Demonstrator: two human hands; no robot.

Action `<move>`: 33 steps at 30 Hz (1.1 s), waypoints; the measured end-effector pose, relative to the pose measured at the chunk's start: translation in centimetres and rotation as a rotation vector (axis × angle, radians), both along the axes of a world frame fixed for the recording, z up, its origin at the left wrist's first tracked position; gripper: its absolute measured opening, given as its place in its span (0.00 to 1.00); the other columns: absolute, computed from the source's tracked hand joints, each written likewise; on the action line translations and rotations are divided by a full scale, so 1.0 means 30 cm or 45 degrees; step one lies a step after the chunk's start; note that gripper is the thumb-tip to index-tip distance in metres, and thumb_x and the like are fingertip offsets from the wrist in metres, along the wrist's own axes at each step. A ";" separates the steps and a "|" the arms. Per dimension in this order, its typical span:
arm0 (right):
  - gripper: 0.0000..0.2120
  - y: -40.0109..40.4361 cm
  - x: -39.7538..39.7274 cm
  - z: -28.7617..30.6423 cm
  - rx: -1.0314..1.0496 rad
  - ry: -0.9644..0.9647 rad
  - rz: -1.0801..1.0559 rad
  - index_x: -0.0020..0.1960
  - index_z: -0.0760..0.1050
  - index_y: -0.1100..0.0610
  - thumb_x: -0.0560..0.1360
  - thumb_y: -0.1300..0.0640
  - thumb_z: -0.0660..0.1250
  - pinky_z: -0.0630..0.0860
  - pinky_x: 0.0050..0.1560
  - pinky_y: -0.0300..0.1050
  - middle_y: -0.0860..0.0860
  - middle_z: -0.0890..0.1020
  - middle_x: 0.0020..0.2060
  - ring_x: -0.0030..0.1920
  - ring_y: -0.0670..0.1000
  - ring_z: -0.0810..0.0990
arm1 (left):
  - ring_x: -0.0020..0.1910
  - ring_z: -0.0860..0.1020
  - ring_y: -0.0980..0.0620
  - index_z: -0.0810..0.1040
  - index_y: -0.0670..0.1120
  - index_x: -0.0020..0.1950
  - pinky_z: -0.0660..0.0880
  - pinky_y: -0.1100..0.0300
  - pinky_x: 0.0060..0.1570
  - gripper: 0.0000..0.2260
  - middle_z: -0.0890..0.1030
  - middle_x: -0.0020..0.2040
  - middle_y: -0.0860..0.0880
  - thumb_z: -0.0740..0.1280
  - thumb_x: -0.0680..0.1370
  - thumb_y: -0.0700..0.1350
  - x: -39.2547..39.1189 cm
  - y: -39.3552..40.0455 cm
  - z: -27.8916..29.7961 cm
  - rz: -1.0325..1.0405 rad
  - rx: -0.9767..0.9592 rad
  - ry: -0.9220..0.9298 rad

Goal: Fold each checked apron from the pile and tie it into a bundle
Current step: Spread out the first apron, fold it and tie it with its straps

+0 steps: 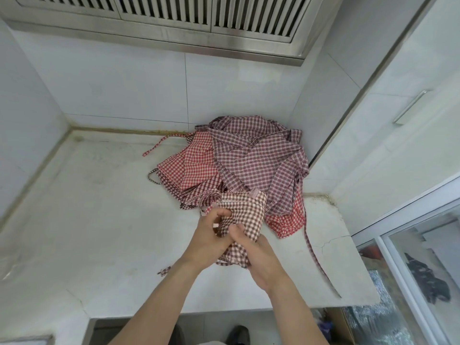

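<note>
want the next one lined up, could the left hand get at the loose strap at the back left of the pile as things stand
Probably not yet: the left hand grips the brown checked apron along with the right hand. Nothing blocks the way to the strap across the counter.

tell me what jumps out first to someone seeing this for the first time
The heap of checked aprons in red and maroon at the counter's back right corner draws the eye first. Just in front of it, the left hand and right hand grip a brown checked apron bunched between them.
</note>
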State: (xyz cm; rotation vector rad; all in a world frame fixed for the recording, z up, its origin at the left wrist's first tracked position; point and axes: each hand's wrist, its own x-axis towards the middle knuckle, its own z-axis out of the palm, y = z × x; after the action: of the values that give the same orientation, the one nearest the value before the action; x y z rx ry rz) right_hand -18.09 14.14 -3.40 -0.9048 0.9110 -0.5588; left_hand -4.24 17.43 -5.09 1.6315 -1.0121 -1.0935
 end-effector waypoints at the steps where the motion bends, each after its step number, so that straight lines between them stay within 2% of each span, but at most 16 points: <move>1: 0.27 0.003 0.005 -0.008 -0.031 0.046 -0.055 0.66 0.75 0.56 0.71 0.47 0.74 0.75 0.65 0.61 0.54 0.84 0.58 0.59 0.55 0.82 | 0.60 0.74 0.57 0.74 0.58 0.59 0.75 0.54 0.62 0.16 0.75 0.59 0.56 0.74 0.74 0.53 0.001 0.001 -0.002 0.001 0.020 0.002; 4: 0.25 0.011 0.012 -0.023 -0.028 0.066 -0.140 0.66 0.75 0.58 0.73 0.48 0.72 0.77 0.64 0.60 0.55 0.84 0.57 0.58 0.56 0.83 | 0.59 0.74 0.60 0.70 0.55 0.62 0.76 0.59 0.58 0.23 0.75 0.60 0.56 0.77 0.72 0.53 0.003 0.004 0.009 0.115 0.061 0.026; 6: 0.24 0.004 0.007 -0.021 0.009 0.047 -0.169 0.67 0.74 0.60 0.74 0.50 0.70 0.78 0.62 0.59 0.56 0.84 0.57 0.58 0.57 0.83 | 0.55 0.76 0.60 0.68 0.51 0.63 0.75 0.65 0.49 0.26 0.76 0.58 0.54 0.78 0.71 0.52 0.006 0.006 0.037 0.294 0.125 0.184; 7: 0.23 -0.001 0.002 -0.017 0.042 0.014 -0.174 0.67 0.73 0.61 0.75 0.52 0.69 0.78 0.61 0.58 0.57 0.84 0.58 0.58 0.58 0.83 | 0.53 0.78 0.58 0.68 0.50 0.64 0.76 0.64 0.46 0.27 0.77 0.57 0.53 0.77 0.72 0.52 0.011 0.007 0.046 0.369 0.171 0.311; 8: 0.23 -0.007 -0.005 -0.014 0.084 -0.034 -0.162 0.67 0.73 0.62 0.76 0.54 0.69 0.78 0.61 0.58 0.58 0.83 0.58 0.59 0.59 0.82 | 0.52 0.80 0.55 0.69 0.49 0.64 0.79 0.61 0.46 0.27 0.79 0.57 0.51 0.77 0.72 0.54 0.019 0.008 0.050 0.397 0.229 0.455; 10: 0.22 -0.014 -0.016 -0.004 0.168 -0.119 -0.109 0.68 0.73 0.63 0.76 0.58 0.69 0.76 0.63 0.60 0.59 0.82 0.60 0.60 0.61 0.81 | 0.53 0.83 0.50 0.72 0.49 0.64 0.81 0.53 0.53 0.27 0.83 0.56 0.50 0.74 0.71 0.59 0.035 0.008 0.052 0.284 0.328 0.685; 12: 0.21 -0.018 -0.022 0.002 0.179 -0.138 -0.059 0.67 0.74 0.62 0.75 0.60 0.70 0.74 0.65 0.62 0.59 0.82 0.60 0.60 0.61 0.81 | 0.54 0.84 0.51 0.76 0.51 0.63 0.80 0.51 0.57 0.24 0.85 0.55 0.51 0.72 0.71 0.61 0.037 0.011 0.049 0.172 0.311 0.778; 15: 0.19 -0.028 -0.014 0.009 0.000 0.007 -0.103 0.65 0.76 0.58 0.74 0.60 0.72 0.76 0.63 0.62 0.56 0.84 0.57 0.58 0.58 0.83 | 0.54 0.84 0.51 0.78 0.51 0.63 0.79 0.49 0.58 0.18 0.85 0.54 0.52 0.70 0.75 0.56 0.027 0.012 0.047 0.211 0.180 0.706; 18: 0.25 -0.033 -0.007 0.000 -0.128 0.130 -0.184 0.65 0.75 0.55 0.70 0.56 0.78 0.79 0.60 0.59 0.53 0.85 0.55 0.56 0.55 0.84 | 0.54 0.84 0.52 0.80 0.51 0.61 0.79 0.49 0.59 0.13 0.85 0.54 0.52 0.69 0.78 0.53 0.026 0.012 0.053 0.127 0.133 0.581; 21: 0.30 -0.036 -0.015 -0.012 -0.145 0.194 -0.212 0.64 0.75 0.54 0.66 0.51 0.81 0.79 0.59 0.58 0.52 0.85 0.55 0.55 0.54 0.84 | 0.54 0.83 0.53 0.79 0.53 0.60 0.79 0.51 0.59 0.15 0.85 0.55 0.52 0.71 0.76 0.56 0.041 0.003 0.063 0.071 0.197 0.436; 24: 0.29 -0.045 -0.034 -0.013 -0.198 0.300 -0.186 0.62 0.77 0.52 0.64 0.51 0.82 0.81 0.58 0.55 0.48 0.85 0.54 0.54 0.51 0.85 | 0.57 0.80 0.54 0.76 0.52 0.62 0.79 0.57 0.56 0.21 0.81 0.57 0.55 0.73 0.73 0.59 0.054 -0.007 0.070 0.224 0.162 0.298; 26: 0.28 -0.049 -0.045 -0.009 -0.211 0.359 -0.149 0.61 0.77 0.50 0.64 0.51 0.82 0.81 0.56 0.51 0.46 0.86 0.53 0.52 0.48 0.85 | 0.53 0.80 0.56 0.78 0.49 0.56 0.78 0.62 0.49 0.15 0.82 0.53 0.54 0.74 0.74 0.54 0.056 -0.008 0.081 0.375 0.042 0.180; 29: 0.26 -0.053 -0.058 0.001 -0.194 0.419 -0.059 0.58 0.77 0.48 0.64 0.52 0.82 0.81 0.54 0.46 0.46 0.85 0.53 0.51 0.46 0.85 | 0.47 0.82 0.56 0.80 0.49 0.47 0.79 0.62 0.46 0.04 0.83 0.44 0.55 0.74 0.75 0.45 0.065 -0.008 0.092 0.499 -0.227 0.010; 33: 0.22 -0.057 -0.073 0.001 -0.161 0.469 0.020 0.55 0.77 0.46 0.65 0.54 0.82 0.81 0.56 0.48 0.45 0.86 0.51 0.52 0.47 0.84 | 0.38 0.82 0.55 0.80 0.51 0.41 0.79 0.61 0.41 0.07 0.83 0.36 0.53 0.75 0.74 0.39 0.091 -0.018 0.098 0.568 -0.260 -0.076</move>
State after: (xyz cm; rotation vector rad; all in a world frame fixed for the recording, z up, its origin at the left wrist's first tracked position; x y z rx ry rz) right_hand -20.28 12.45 -3.37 -1.1520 1.2087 -0.4467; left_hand -1.51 16.90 -2.16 1.6253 -0.7202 -0.6265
